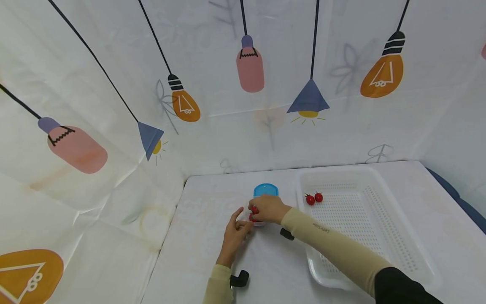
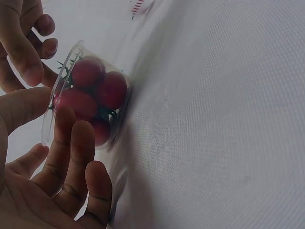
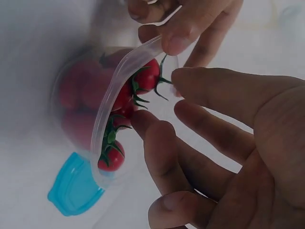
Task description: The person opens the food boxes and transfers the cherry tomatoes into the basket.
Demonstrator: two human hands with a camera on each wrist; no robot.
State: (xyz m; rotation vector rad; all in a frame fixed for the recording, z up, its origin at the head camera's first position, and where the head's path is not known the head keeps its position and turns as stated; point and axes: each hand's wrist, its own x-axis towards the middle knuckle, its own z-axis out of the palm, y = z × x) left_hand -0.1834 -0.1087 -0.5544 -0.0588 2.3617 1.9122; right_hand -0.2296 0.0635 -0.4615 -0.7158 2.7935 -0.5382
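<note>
Nearest the viewer, beige sleeves [image 1: 219, 285] are covering a person's forearms, and a small black device [image 1: 240, 278] is sitting at each wrist. Black cloth [image 1: 402, 287] is wrapping the upper part of the right arm.

The left hand [image 1: 231, 237] is resting beside a small clear container [image 3: 107, 105], its thumb tip touching the rim and its other fingers lying loosely spread along one side, apart from the thumb. The right hand [image 1: 268, 209] is hovering over the container's mouth, its thumb and fingers standing apart rather than clamping anything; one fingertip appears to be touching the contents.

The container is standing upright on a white-covered table [image 1: 197, 207], just between the hands. Red cherry tomatoes [image 2: 112, 90] with green stems are filling it, some of them peeking above the rim.

Just beyond it, a translucent blue lid [image 1: 265, 189] is sitting on the cloth. To the right, a large white perforated tray [image 1: 347, 207] is lying beneath the right forearm, and two loose tomatoes [image 1: 310, 199] are resting side by side near its far left corner.

Farthest back, a white wall covering [image 1: 212, 143] is showing printed hanging lamps in orange, pink and blue.
</note>
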